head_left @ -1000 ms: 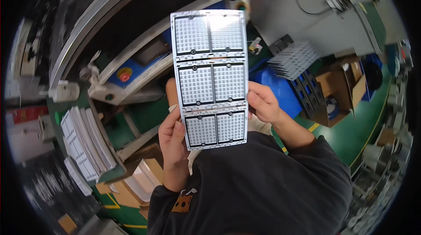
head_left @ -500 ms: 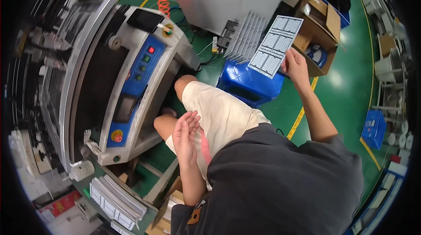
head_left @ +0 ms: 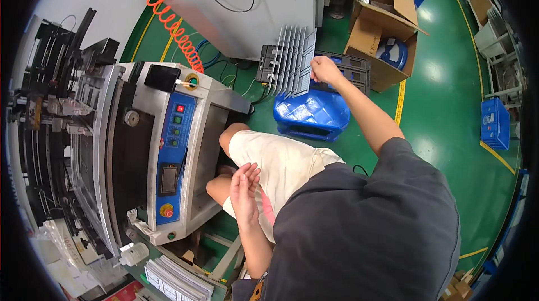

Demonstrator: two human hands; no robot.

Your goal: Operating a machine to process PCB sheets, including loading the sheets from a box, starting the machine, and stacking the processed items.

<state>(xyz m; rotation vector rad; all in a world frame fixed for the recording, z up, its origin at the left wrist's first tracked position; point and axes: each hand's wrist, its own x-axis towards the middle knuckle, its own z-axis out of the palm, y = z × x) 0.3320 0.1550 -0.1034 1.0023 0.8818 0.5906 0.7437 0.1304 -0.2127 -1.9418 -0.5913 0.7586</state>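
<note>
My right hand (head_left: pixel 325 71) pinches the edge of a thin pale panel (head_left: pixel 307 62) with a printed grid pattern. This panel stands nearly upright at the right end of a row of similar panels (head_left: pixel 285 60), spaced apart in a black slotted rack (head_left: pixel 359 68). Under the rack is a blue plastic stool (head_left: pixel 312 113); the panels hide part of the rack. Over my lap, my left hand (head_left: pixel 245 195) hangs in the air, palm turned inward, fingers loosely bent and apart with nothing in them.
To the left stands a machine with a blue control panel (head_left: pixel 170 161) and a metal frame (head_left: pixel 101 161). Low on the left lies a stack of printed sheets (head_left: pixel 177 281). Behind the rack sit an open cardboard box (head_left: pixel 365 37) and a grey cabinet (head_left: pixel 252 17). An orange coiled hose (head_left: pixel 168 20) hangs nearby.
My right hand has carried the panel left and down from beside the cardboard box into line with the row in the rack. My left hand stays raised over my lap. The view has shifted.
</note>
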